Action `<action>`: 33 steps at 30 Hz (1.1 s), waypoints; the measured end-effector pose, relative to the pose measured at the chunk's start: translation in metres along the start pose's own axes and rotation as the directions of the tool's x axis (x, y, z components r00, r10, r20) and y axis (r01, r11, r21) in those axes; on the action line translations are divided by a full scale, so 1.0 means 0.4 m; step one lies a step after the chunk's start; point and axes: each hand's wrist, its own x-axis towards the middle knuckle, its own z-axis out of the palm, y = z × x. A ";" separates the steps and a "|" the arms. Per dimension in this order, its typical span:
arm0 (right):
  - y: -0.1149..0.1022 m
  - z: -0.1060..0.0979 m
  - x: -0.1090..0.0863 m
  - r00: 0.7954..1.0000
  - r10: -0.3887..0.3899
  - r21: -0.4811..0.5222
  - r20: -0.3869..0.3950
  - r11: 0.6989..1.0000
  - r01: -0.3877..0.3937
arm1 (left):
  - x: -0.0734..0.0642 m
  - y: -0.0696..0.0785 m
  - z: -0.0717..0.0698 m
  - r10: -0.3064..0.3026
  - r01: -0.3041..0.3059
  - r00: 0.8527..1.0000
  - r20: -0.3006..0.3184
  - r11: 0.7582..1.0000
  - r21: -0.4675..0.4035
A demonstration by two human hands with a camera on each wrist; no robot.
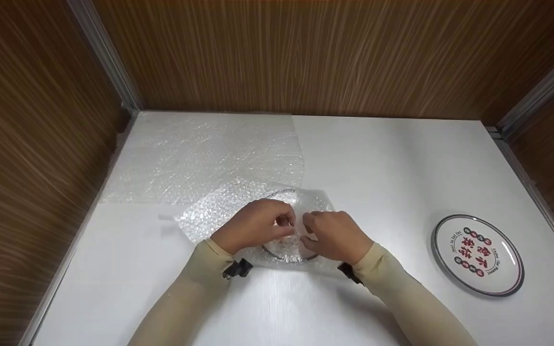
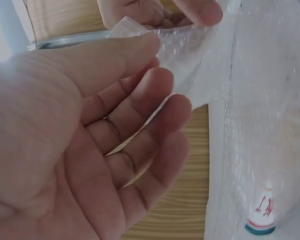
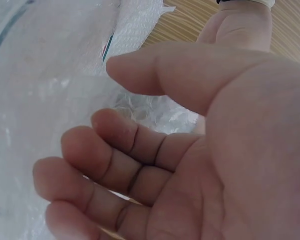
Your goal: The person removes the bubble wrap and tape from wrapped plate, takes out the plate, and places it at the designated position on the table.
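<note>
A round plate (image 1: 286,258) with a dark rim lies beneath clear bubble wrap (image 1: 209,211) at the front middle of the table. My left hand (image 1: 262,223) is over the plate's left side, pinching an edge of the wrap between thumb (image 2: 147,46) and forefinger. Facing it, my right hand (image 1: 337,235) is over the plate's right side, with its thumb (image 3: 130,70) apart from the loosely bent fingers (image 3: 85,150). Wrap shows behind these fingers. Red lettering (image 2: 263,205) shows through the wrap in the left wrist view.
A second plate (image 1: 479,254), white with a dark rim and red characters, lies at the right of the table. Another sheet of bubble wrap (image 1: 200,154) spreads flat over the back left. Wood-grain panels (image 1: 286,57) enclose the back and both sides.
</note>
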 end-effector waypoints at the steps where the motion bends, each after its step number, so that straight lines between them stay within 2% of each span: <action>1: -0.001 0.001 0.000 1.000 -0.004 0.002 0.002 1.000 0.004 | 0.001 0.002 0.002 -0.003 0.003 1.000 0.001 1.000 -0.009; 7: -0.004 0.000 0.002 1.000 -0.011 0.010 0.016 1.000 0.011 | 0.002 0.009 0.006 -0.051 0.051 0.999 0.002 0.996 -0.068; 11: -0.006 -0.001 0.004 1.000 -0.023 0.004 0.003 1.000 0.023 | 0.000 0.011 0.006 -0.095 0.095 0.995 0.000 0.994 -0.055; 17: -0.006 -0.003 0.000 0.999 -0.044 -0.003 -0.008 0.999 0.044 | 0.000 0.009 0.008 -0.098 0.098 0.995 -0.016 0.995 -0.027; 23: 0.004 -0.016 -0.004 0.999 -0.030 0.007 -0.015 1.000 0.031 | 0.001 0.004 0.007 -0.130 0.129 0.992 -0.004 0.989 -0.070; 28: 0.013 -0.031 -0.004 1.000 0.012 0.029 -0.005 1.000 -0.011 | -0.003 0.001 -0.009 -0.120 0.118 0.993 -0.010 0.985 -0.129; 33: 0.030 -0.048 -0.001 0.998 0.067 0.043 0.004 0.997 -0.067 | -0.009 0.001 -0.027 -0.067 0.059 0.997 -0.046 0.985 -0.165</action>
